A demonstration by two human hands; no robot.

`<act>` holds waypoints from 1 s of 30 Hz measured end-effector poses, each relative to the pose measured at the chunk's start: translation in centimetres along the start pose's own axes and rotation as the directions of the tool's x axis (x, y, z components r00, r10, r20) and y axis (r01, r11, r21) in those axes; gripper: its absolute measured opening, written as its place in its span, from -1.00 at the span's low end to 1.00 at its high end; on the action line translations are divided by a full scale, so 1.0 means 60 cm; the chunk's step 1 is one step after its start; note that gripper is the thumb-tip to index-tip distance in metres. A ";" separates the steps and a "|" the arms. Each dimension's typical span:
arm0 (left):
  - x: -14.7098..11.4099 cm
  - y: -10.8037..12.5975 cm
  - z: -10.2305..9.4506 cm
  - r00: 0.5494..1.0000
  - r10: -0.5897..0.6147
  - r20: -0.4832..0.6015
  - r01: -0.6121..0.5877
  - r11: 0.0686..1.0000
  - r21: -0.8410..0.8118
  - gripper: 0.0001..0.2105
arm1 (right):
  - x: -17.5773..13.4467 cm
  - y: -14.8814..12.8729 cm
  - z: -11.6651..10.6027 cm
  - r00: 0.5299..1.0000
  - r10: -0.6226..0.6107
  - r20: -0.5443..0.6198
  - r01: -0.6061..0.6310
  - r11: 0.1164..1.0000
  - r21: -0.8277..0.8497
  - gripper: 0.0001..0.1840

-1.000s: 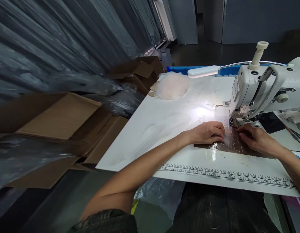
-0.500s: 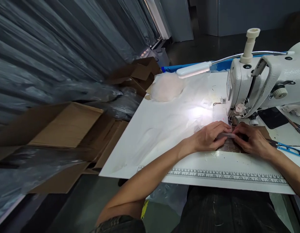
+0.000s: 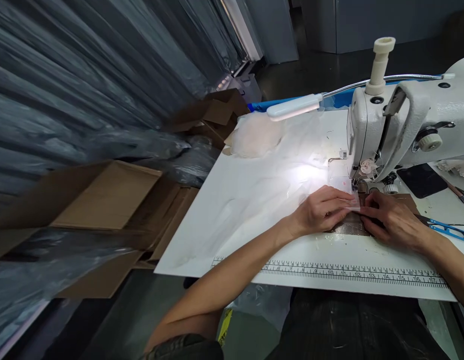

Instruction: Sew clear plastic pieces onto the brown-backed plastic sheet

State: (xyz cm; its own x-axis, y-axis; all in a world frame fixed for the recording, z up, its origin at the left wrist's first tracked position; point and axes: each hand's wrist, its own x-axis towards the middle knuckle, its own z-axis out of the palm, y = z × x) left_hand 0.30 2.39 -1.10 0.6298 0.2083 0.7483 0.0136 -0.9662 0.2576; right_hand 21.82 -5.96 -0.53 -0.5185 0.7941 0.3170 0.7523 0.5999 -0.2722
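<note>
Fabric [image 3: 354,202] lies pinched by left fingers [image 3: 335,195], grip of right fingers [image 3: 374,229] unclear, on table [image 3: 307,247] beside cartons [image 3: 108,195].

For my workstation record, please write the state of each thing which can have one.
Left hand: pinching sheer whitish fabric
Right hand: fingers bent, grip unclear
Lamp: lit
Sewing machine: running or stopped, unclear
Blue-handled thread snips: blades partly hidden, opening unclear
Near cardboard box: flaps open
Farther cardboard box: flaps open

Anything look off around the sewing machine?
A pale pink rosette sits low on the head of the sewing machine and doesn't look like a machine part. A few dark specks, possibly thread scraps, dot the white tabletop beside it. Nothing looks damaged.
</note>
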 end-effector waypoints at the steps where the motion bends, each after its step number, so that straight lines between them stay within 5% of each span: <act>1: -0.003 0.001 0.002 0.999 0.021 0.048 -0.022 1.000 0.020 -0.91 | 0.001 -0.002 -0.003 1.000 -0.008 0.013 0.008 1.000 0.007 -0.68; 4: -0.012 0.000 0.005 0.979 0.045 0.197 -0.063 0.994 0.084 -0.86 | 0.002 -0.006 -0.015 0.999 -0.016 0.050 0.013 0.998 0.068 -0.70; 9: -0.021 -0.003 0.001 0.962 -0.014 0.274 -0.010 0.996 0.087 -0.82 | -0.002 0.003 -0.019 0.997 0.053 0.052 -0.063 0.977 0.202 -0.67; 12: -0.021 -0.004 -0.001 0.950 -0.059 0.308 0.020 0.992 0.128 -0.81 | -0.008 0.017 -0.002 0.976 0.213 -0.045 -0.205 0.970 0.130 -0.58; 16: -0.019 -0.007 -0.005 0.937 0.009 0.349 -0.077 0.980 0.182 -0.79 | -0.014 0.026 0.020 0.982 0.181 -0.049 -0.182 0.983 -0.009 -0.53; 24: -0.017 -0.009 -0.008 0.935 0.158 0.316 -0.238 0.943 0.233 -0.77 | -0.012 0.023 0.017 0.987 0.162 -0.013 -0.163 0.985 -0.052 -0.53; 30: -0.024 -0.009 0.002 0.936 0.124 0.328 -0.190 0.965 0.180 -0.80 | -0.012 0.022 0.017 0.984 0.176 -0.017 -0.176 0.984 -0.026 -0.54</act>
State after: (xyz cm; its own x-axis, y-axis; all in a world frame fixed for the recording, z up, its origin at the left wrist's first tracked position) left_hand -0.51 2.58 -2.37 0.8464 0.0258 0.5319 0.0328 -0.9995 -0.0037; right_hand 22.75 -5.62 -2.06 -0.3711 0.8853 0.2801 0.8423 0.4480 -0.2998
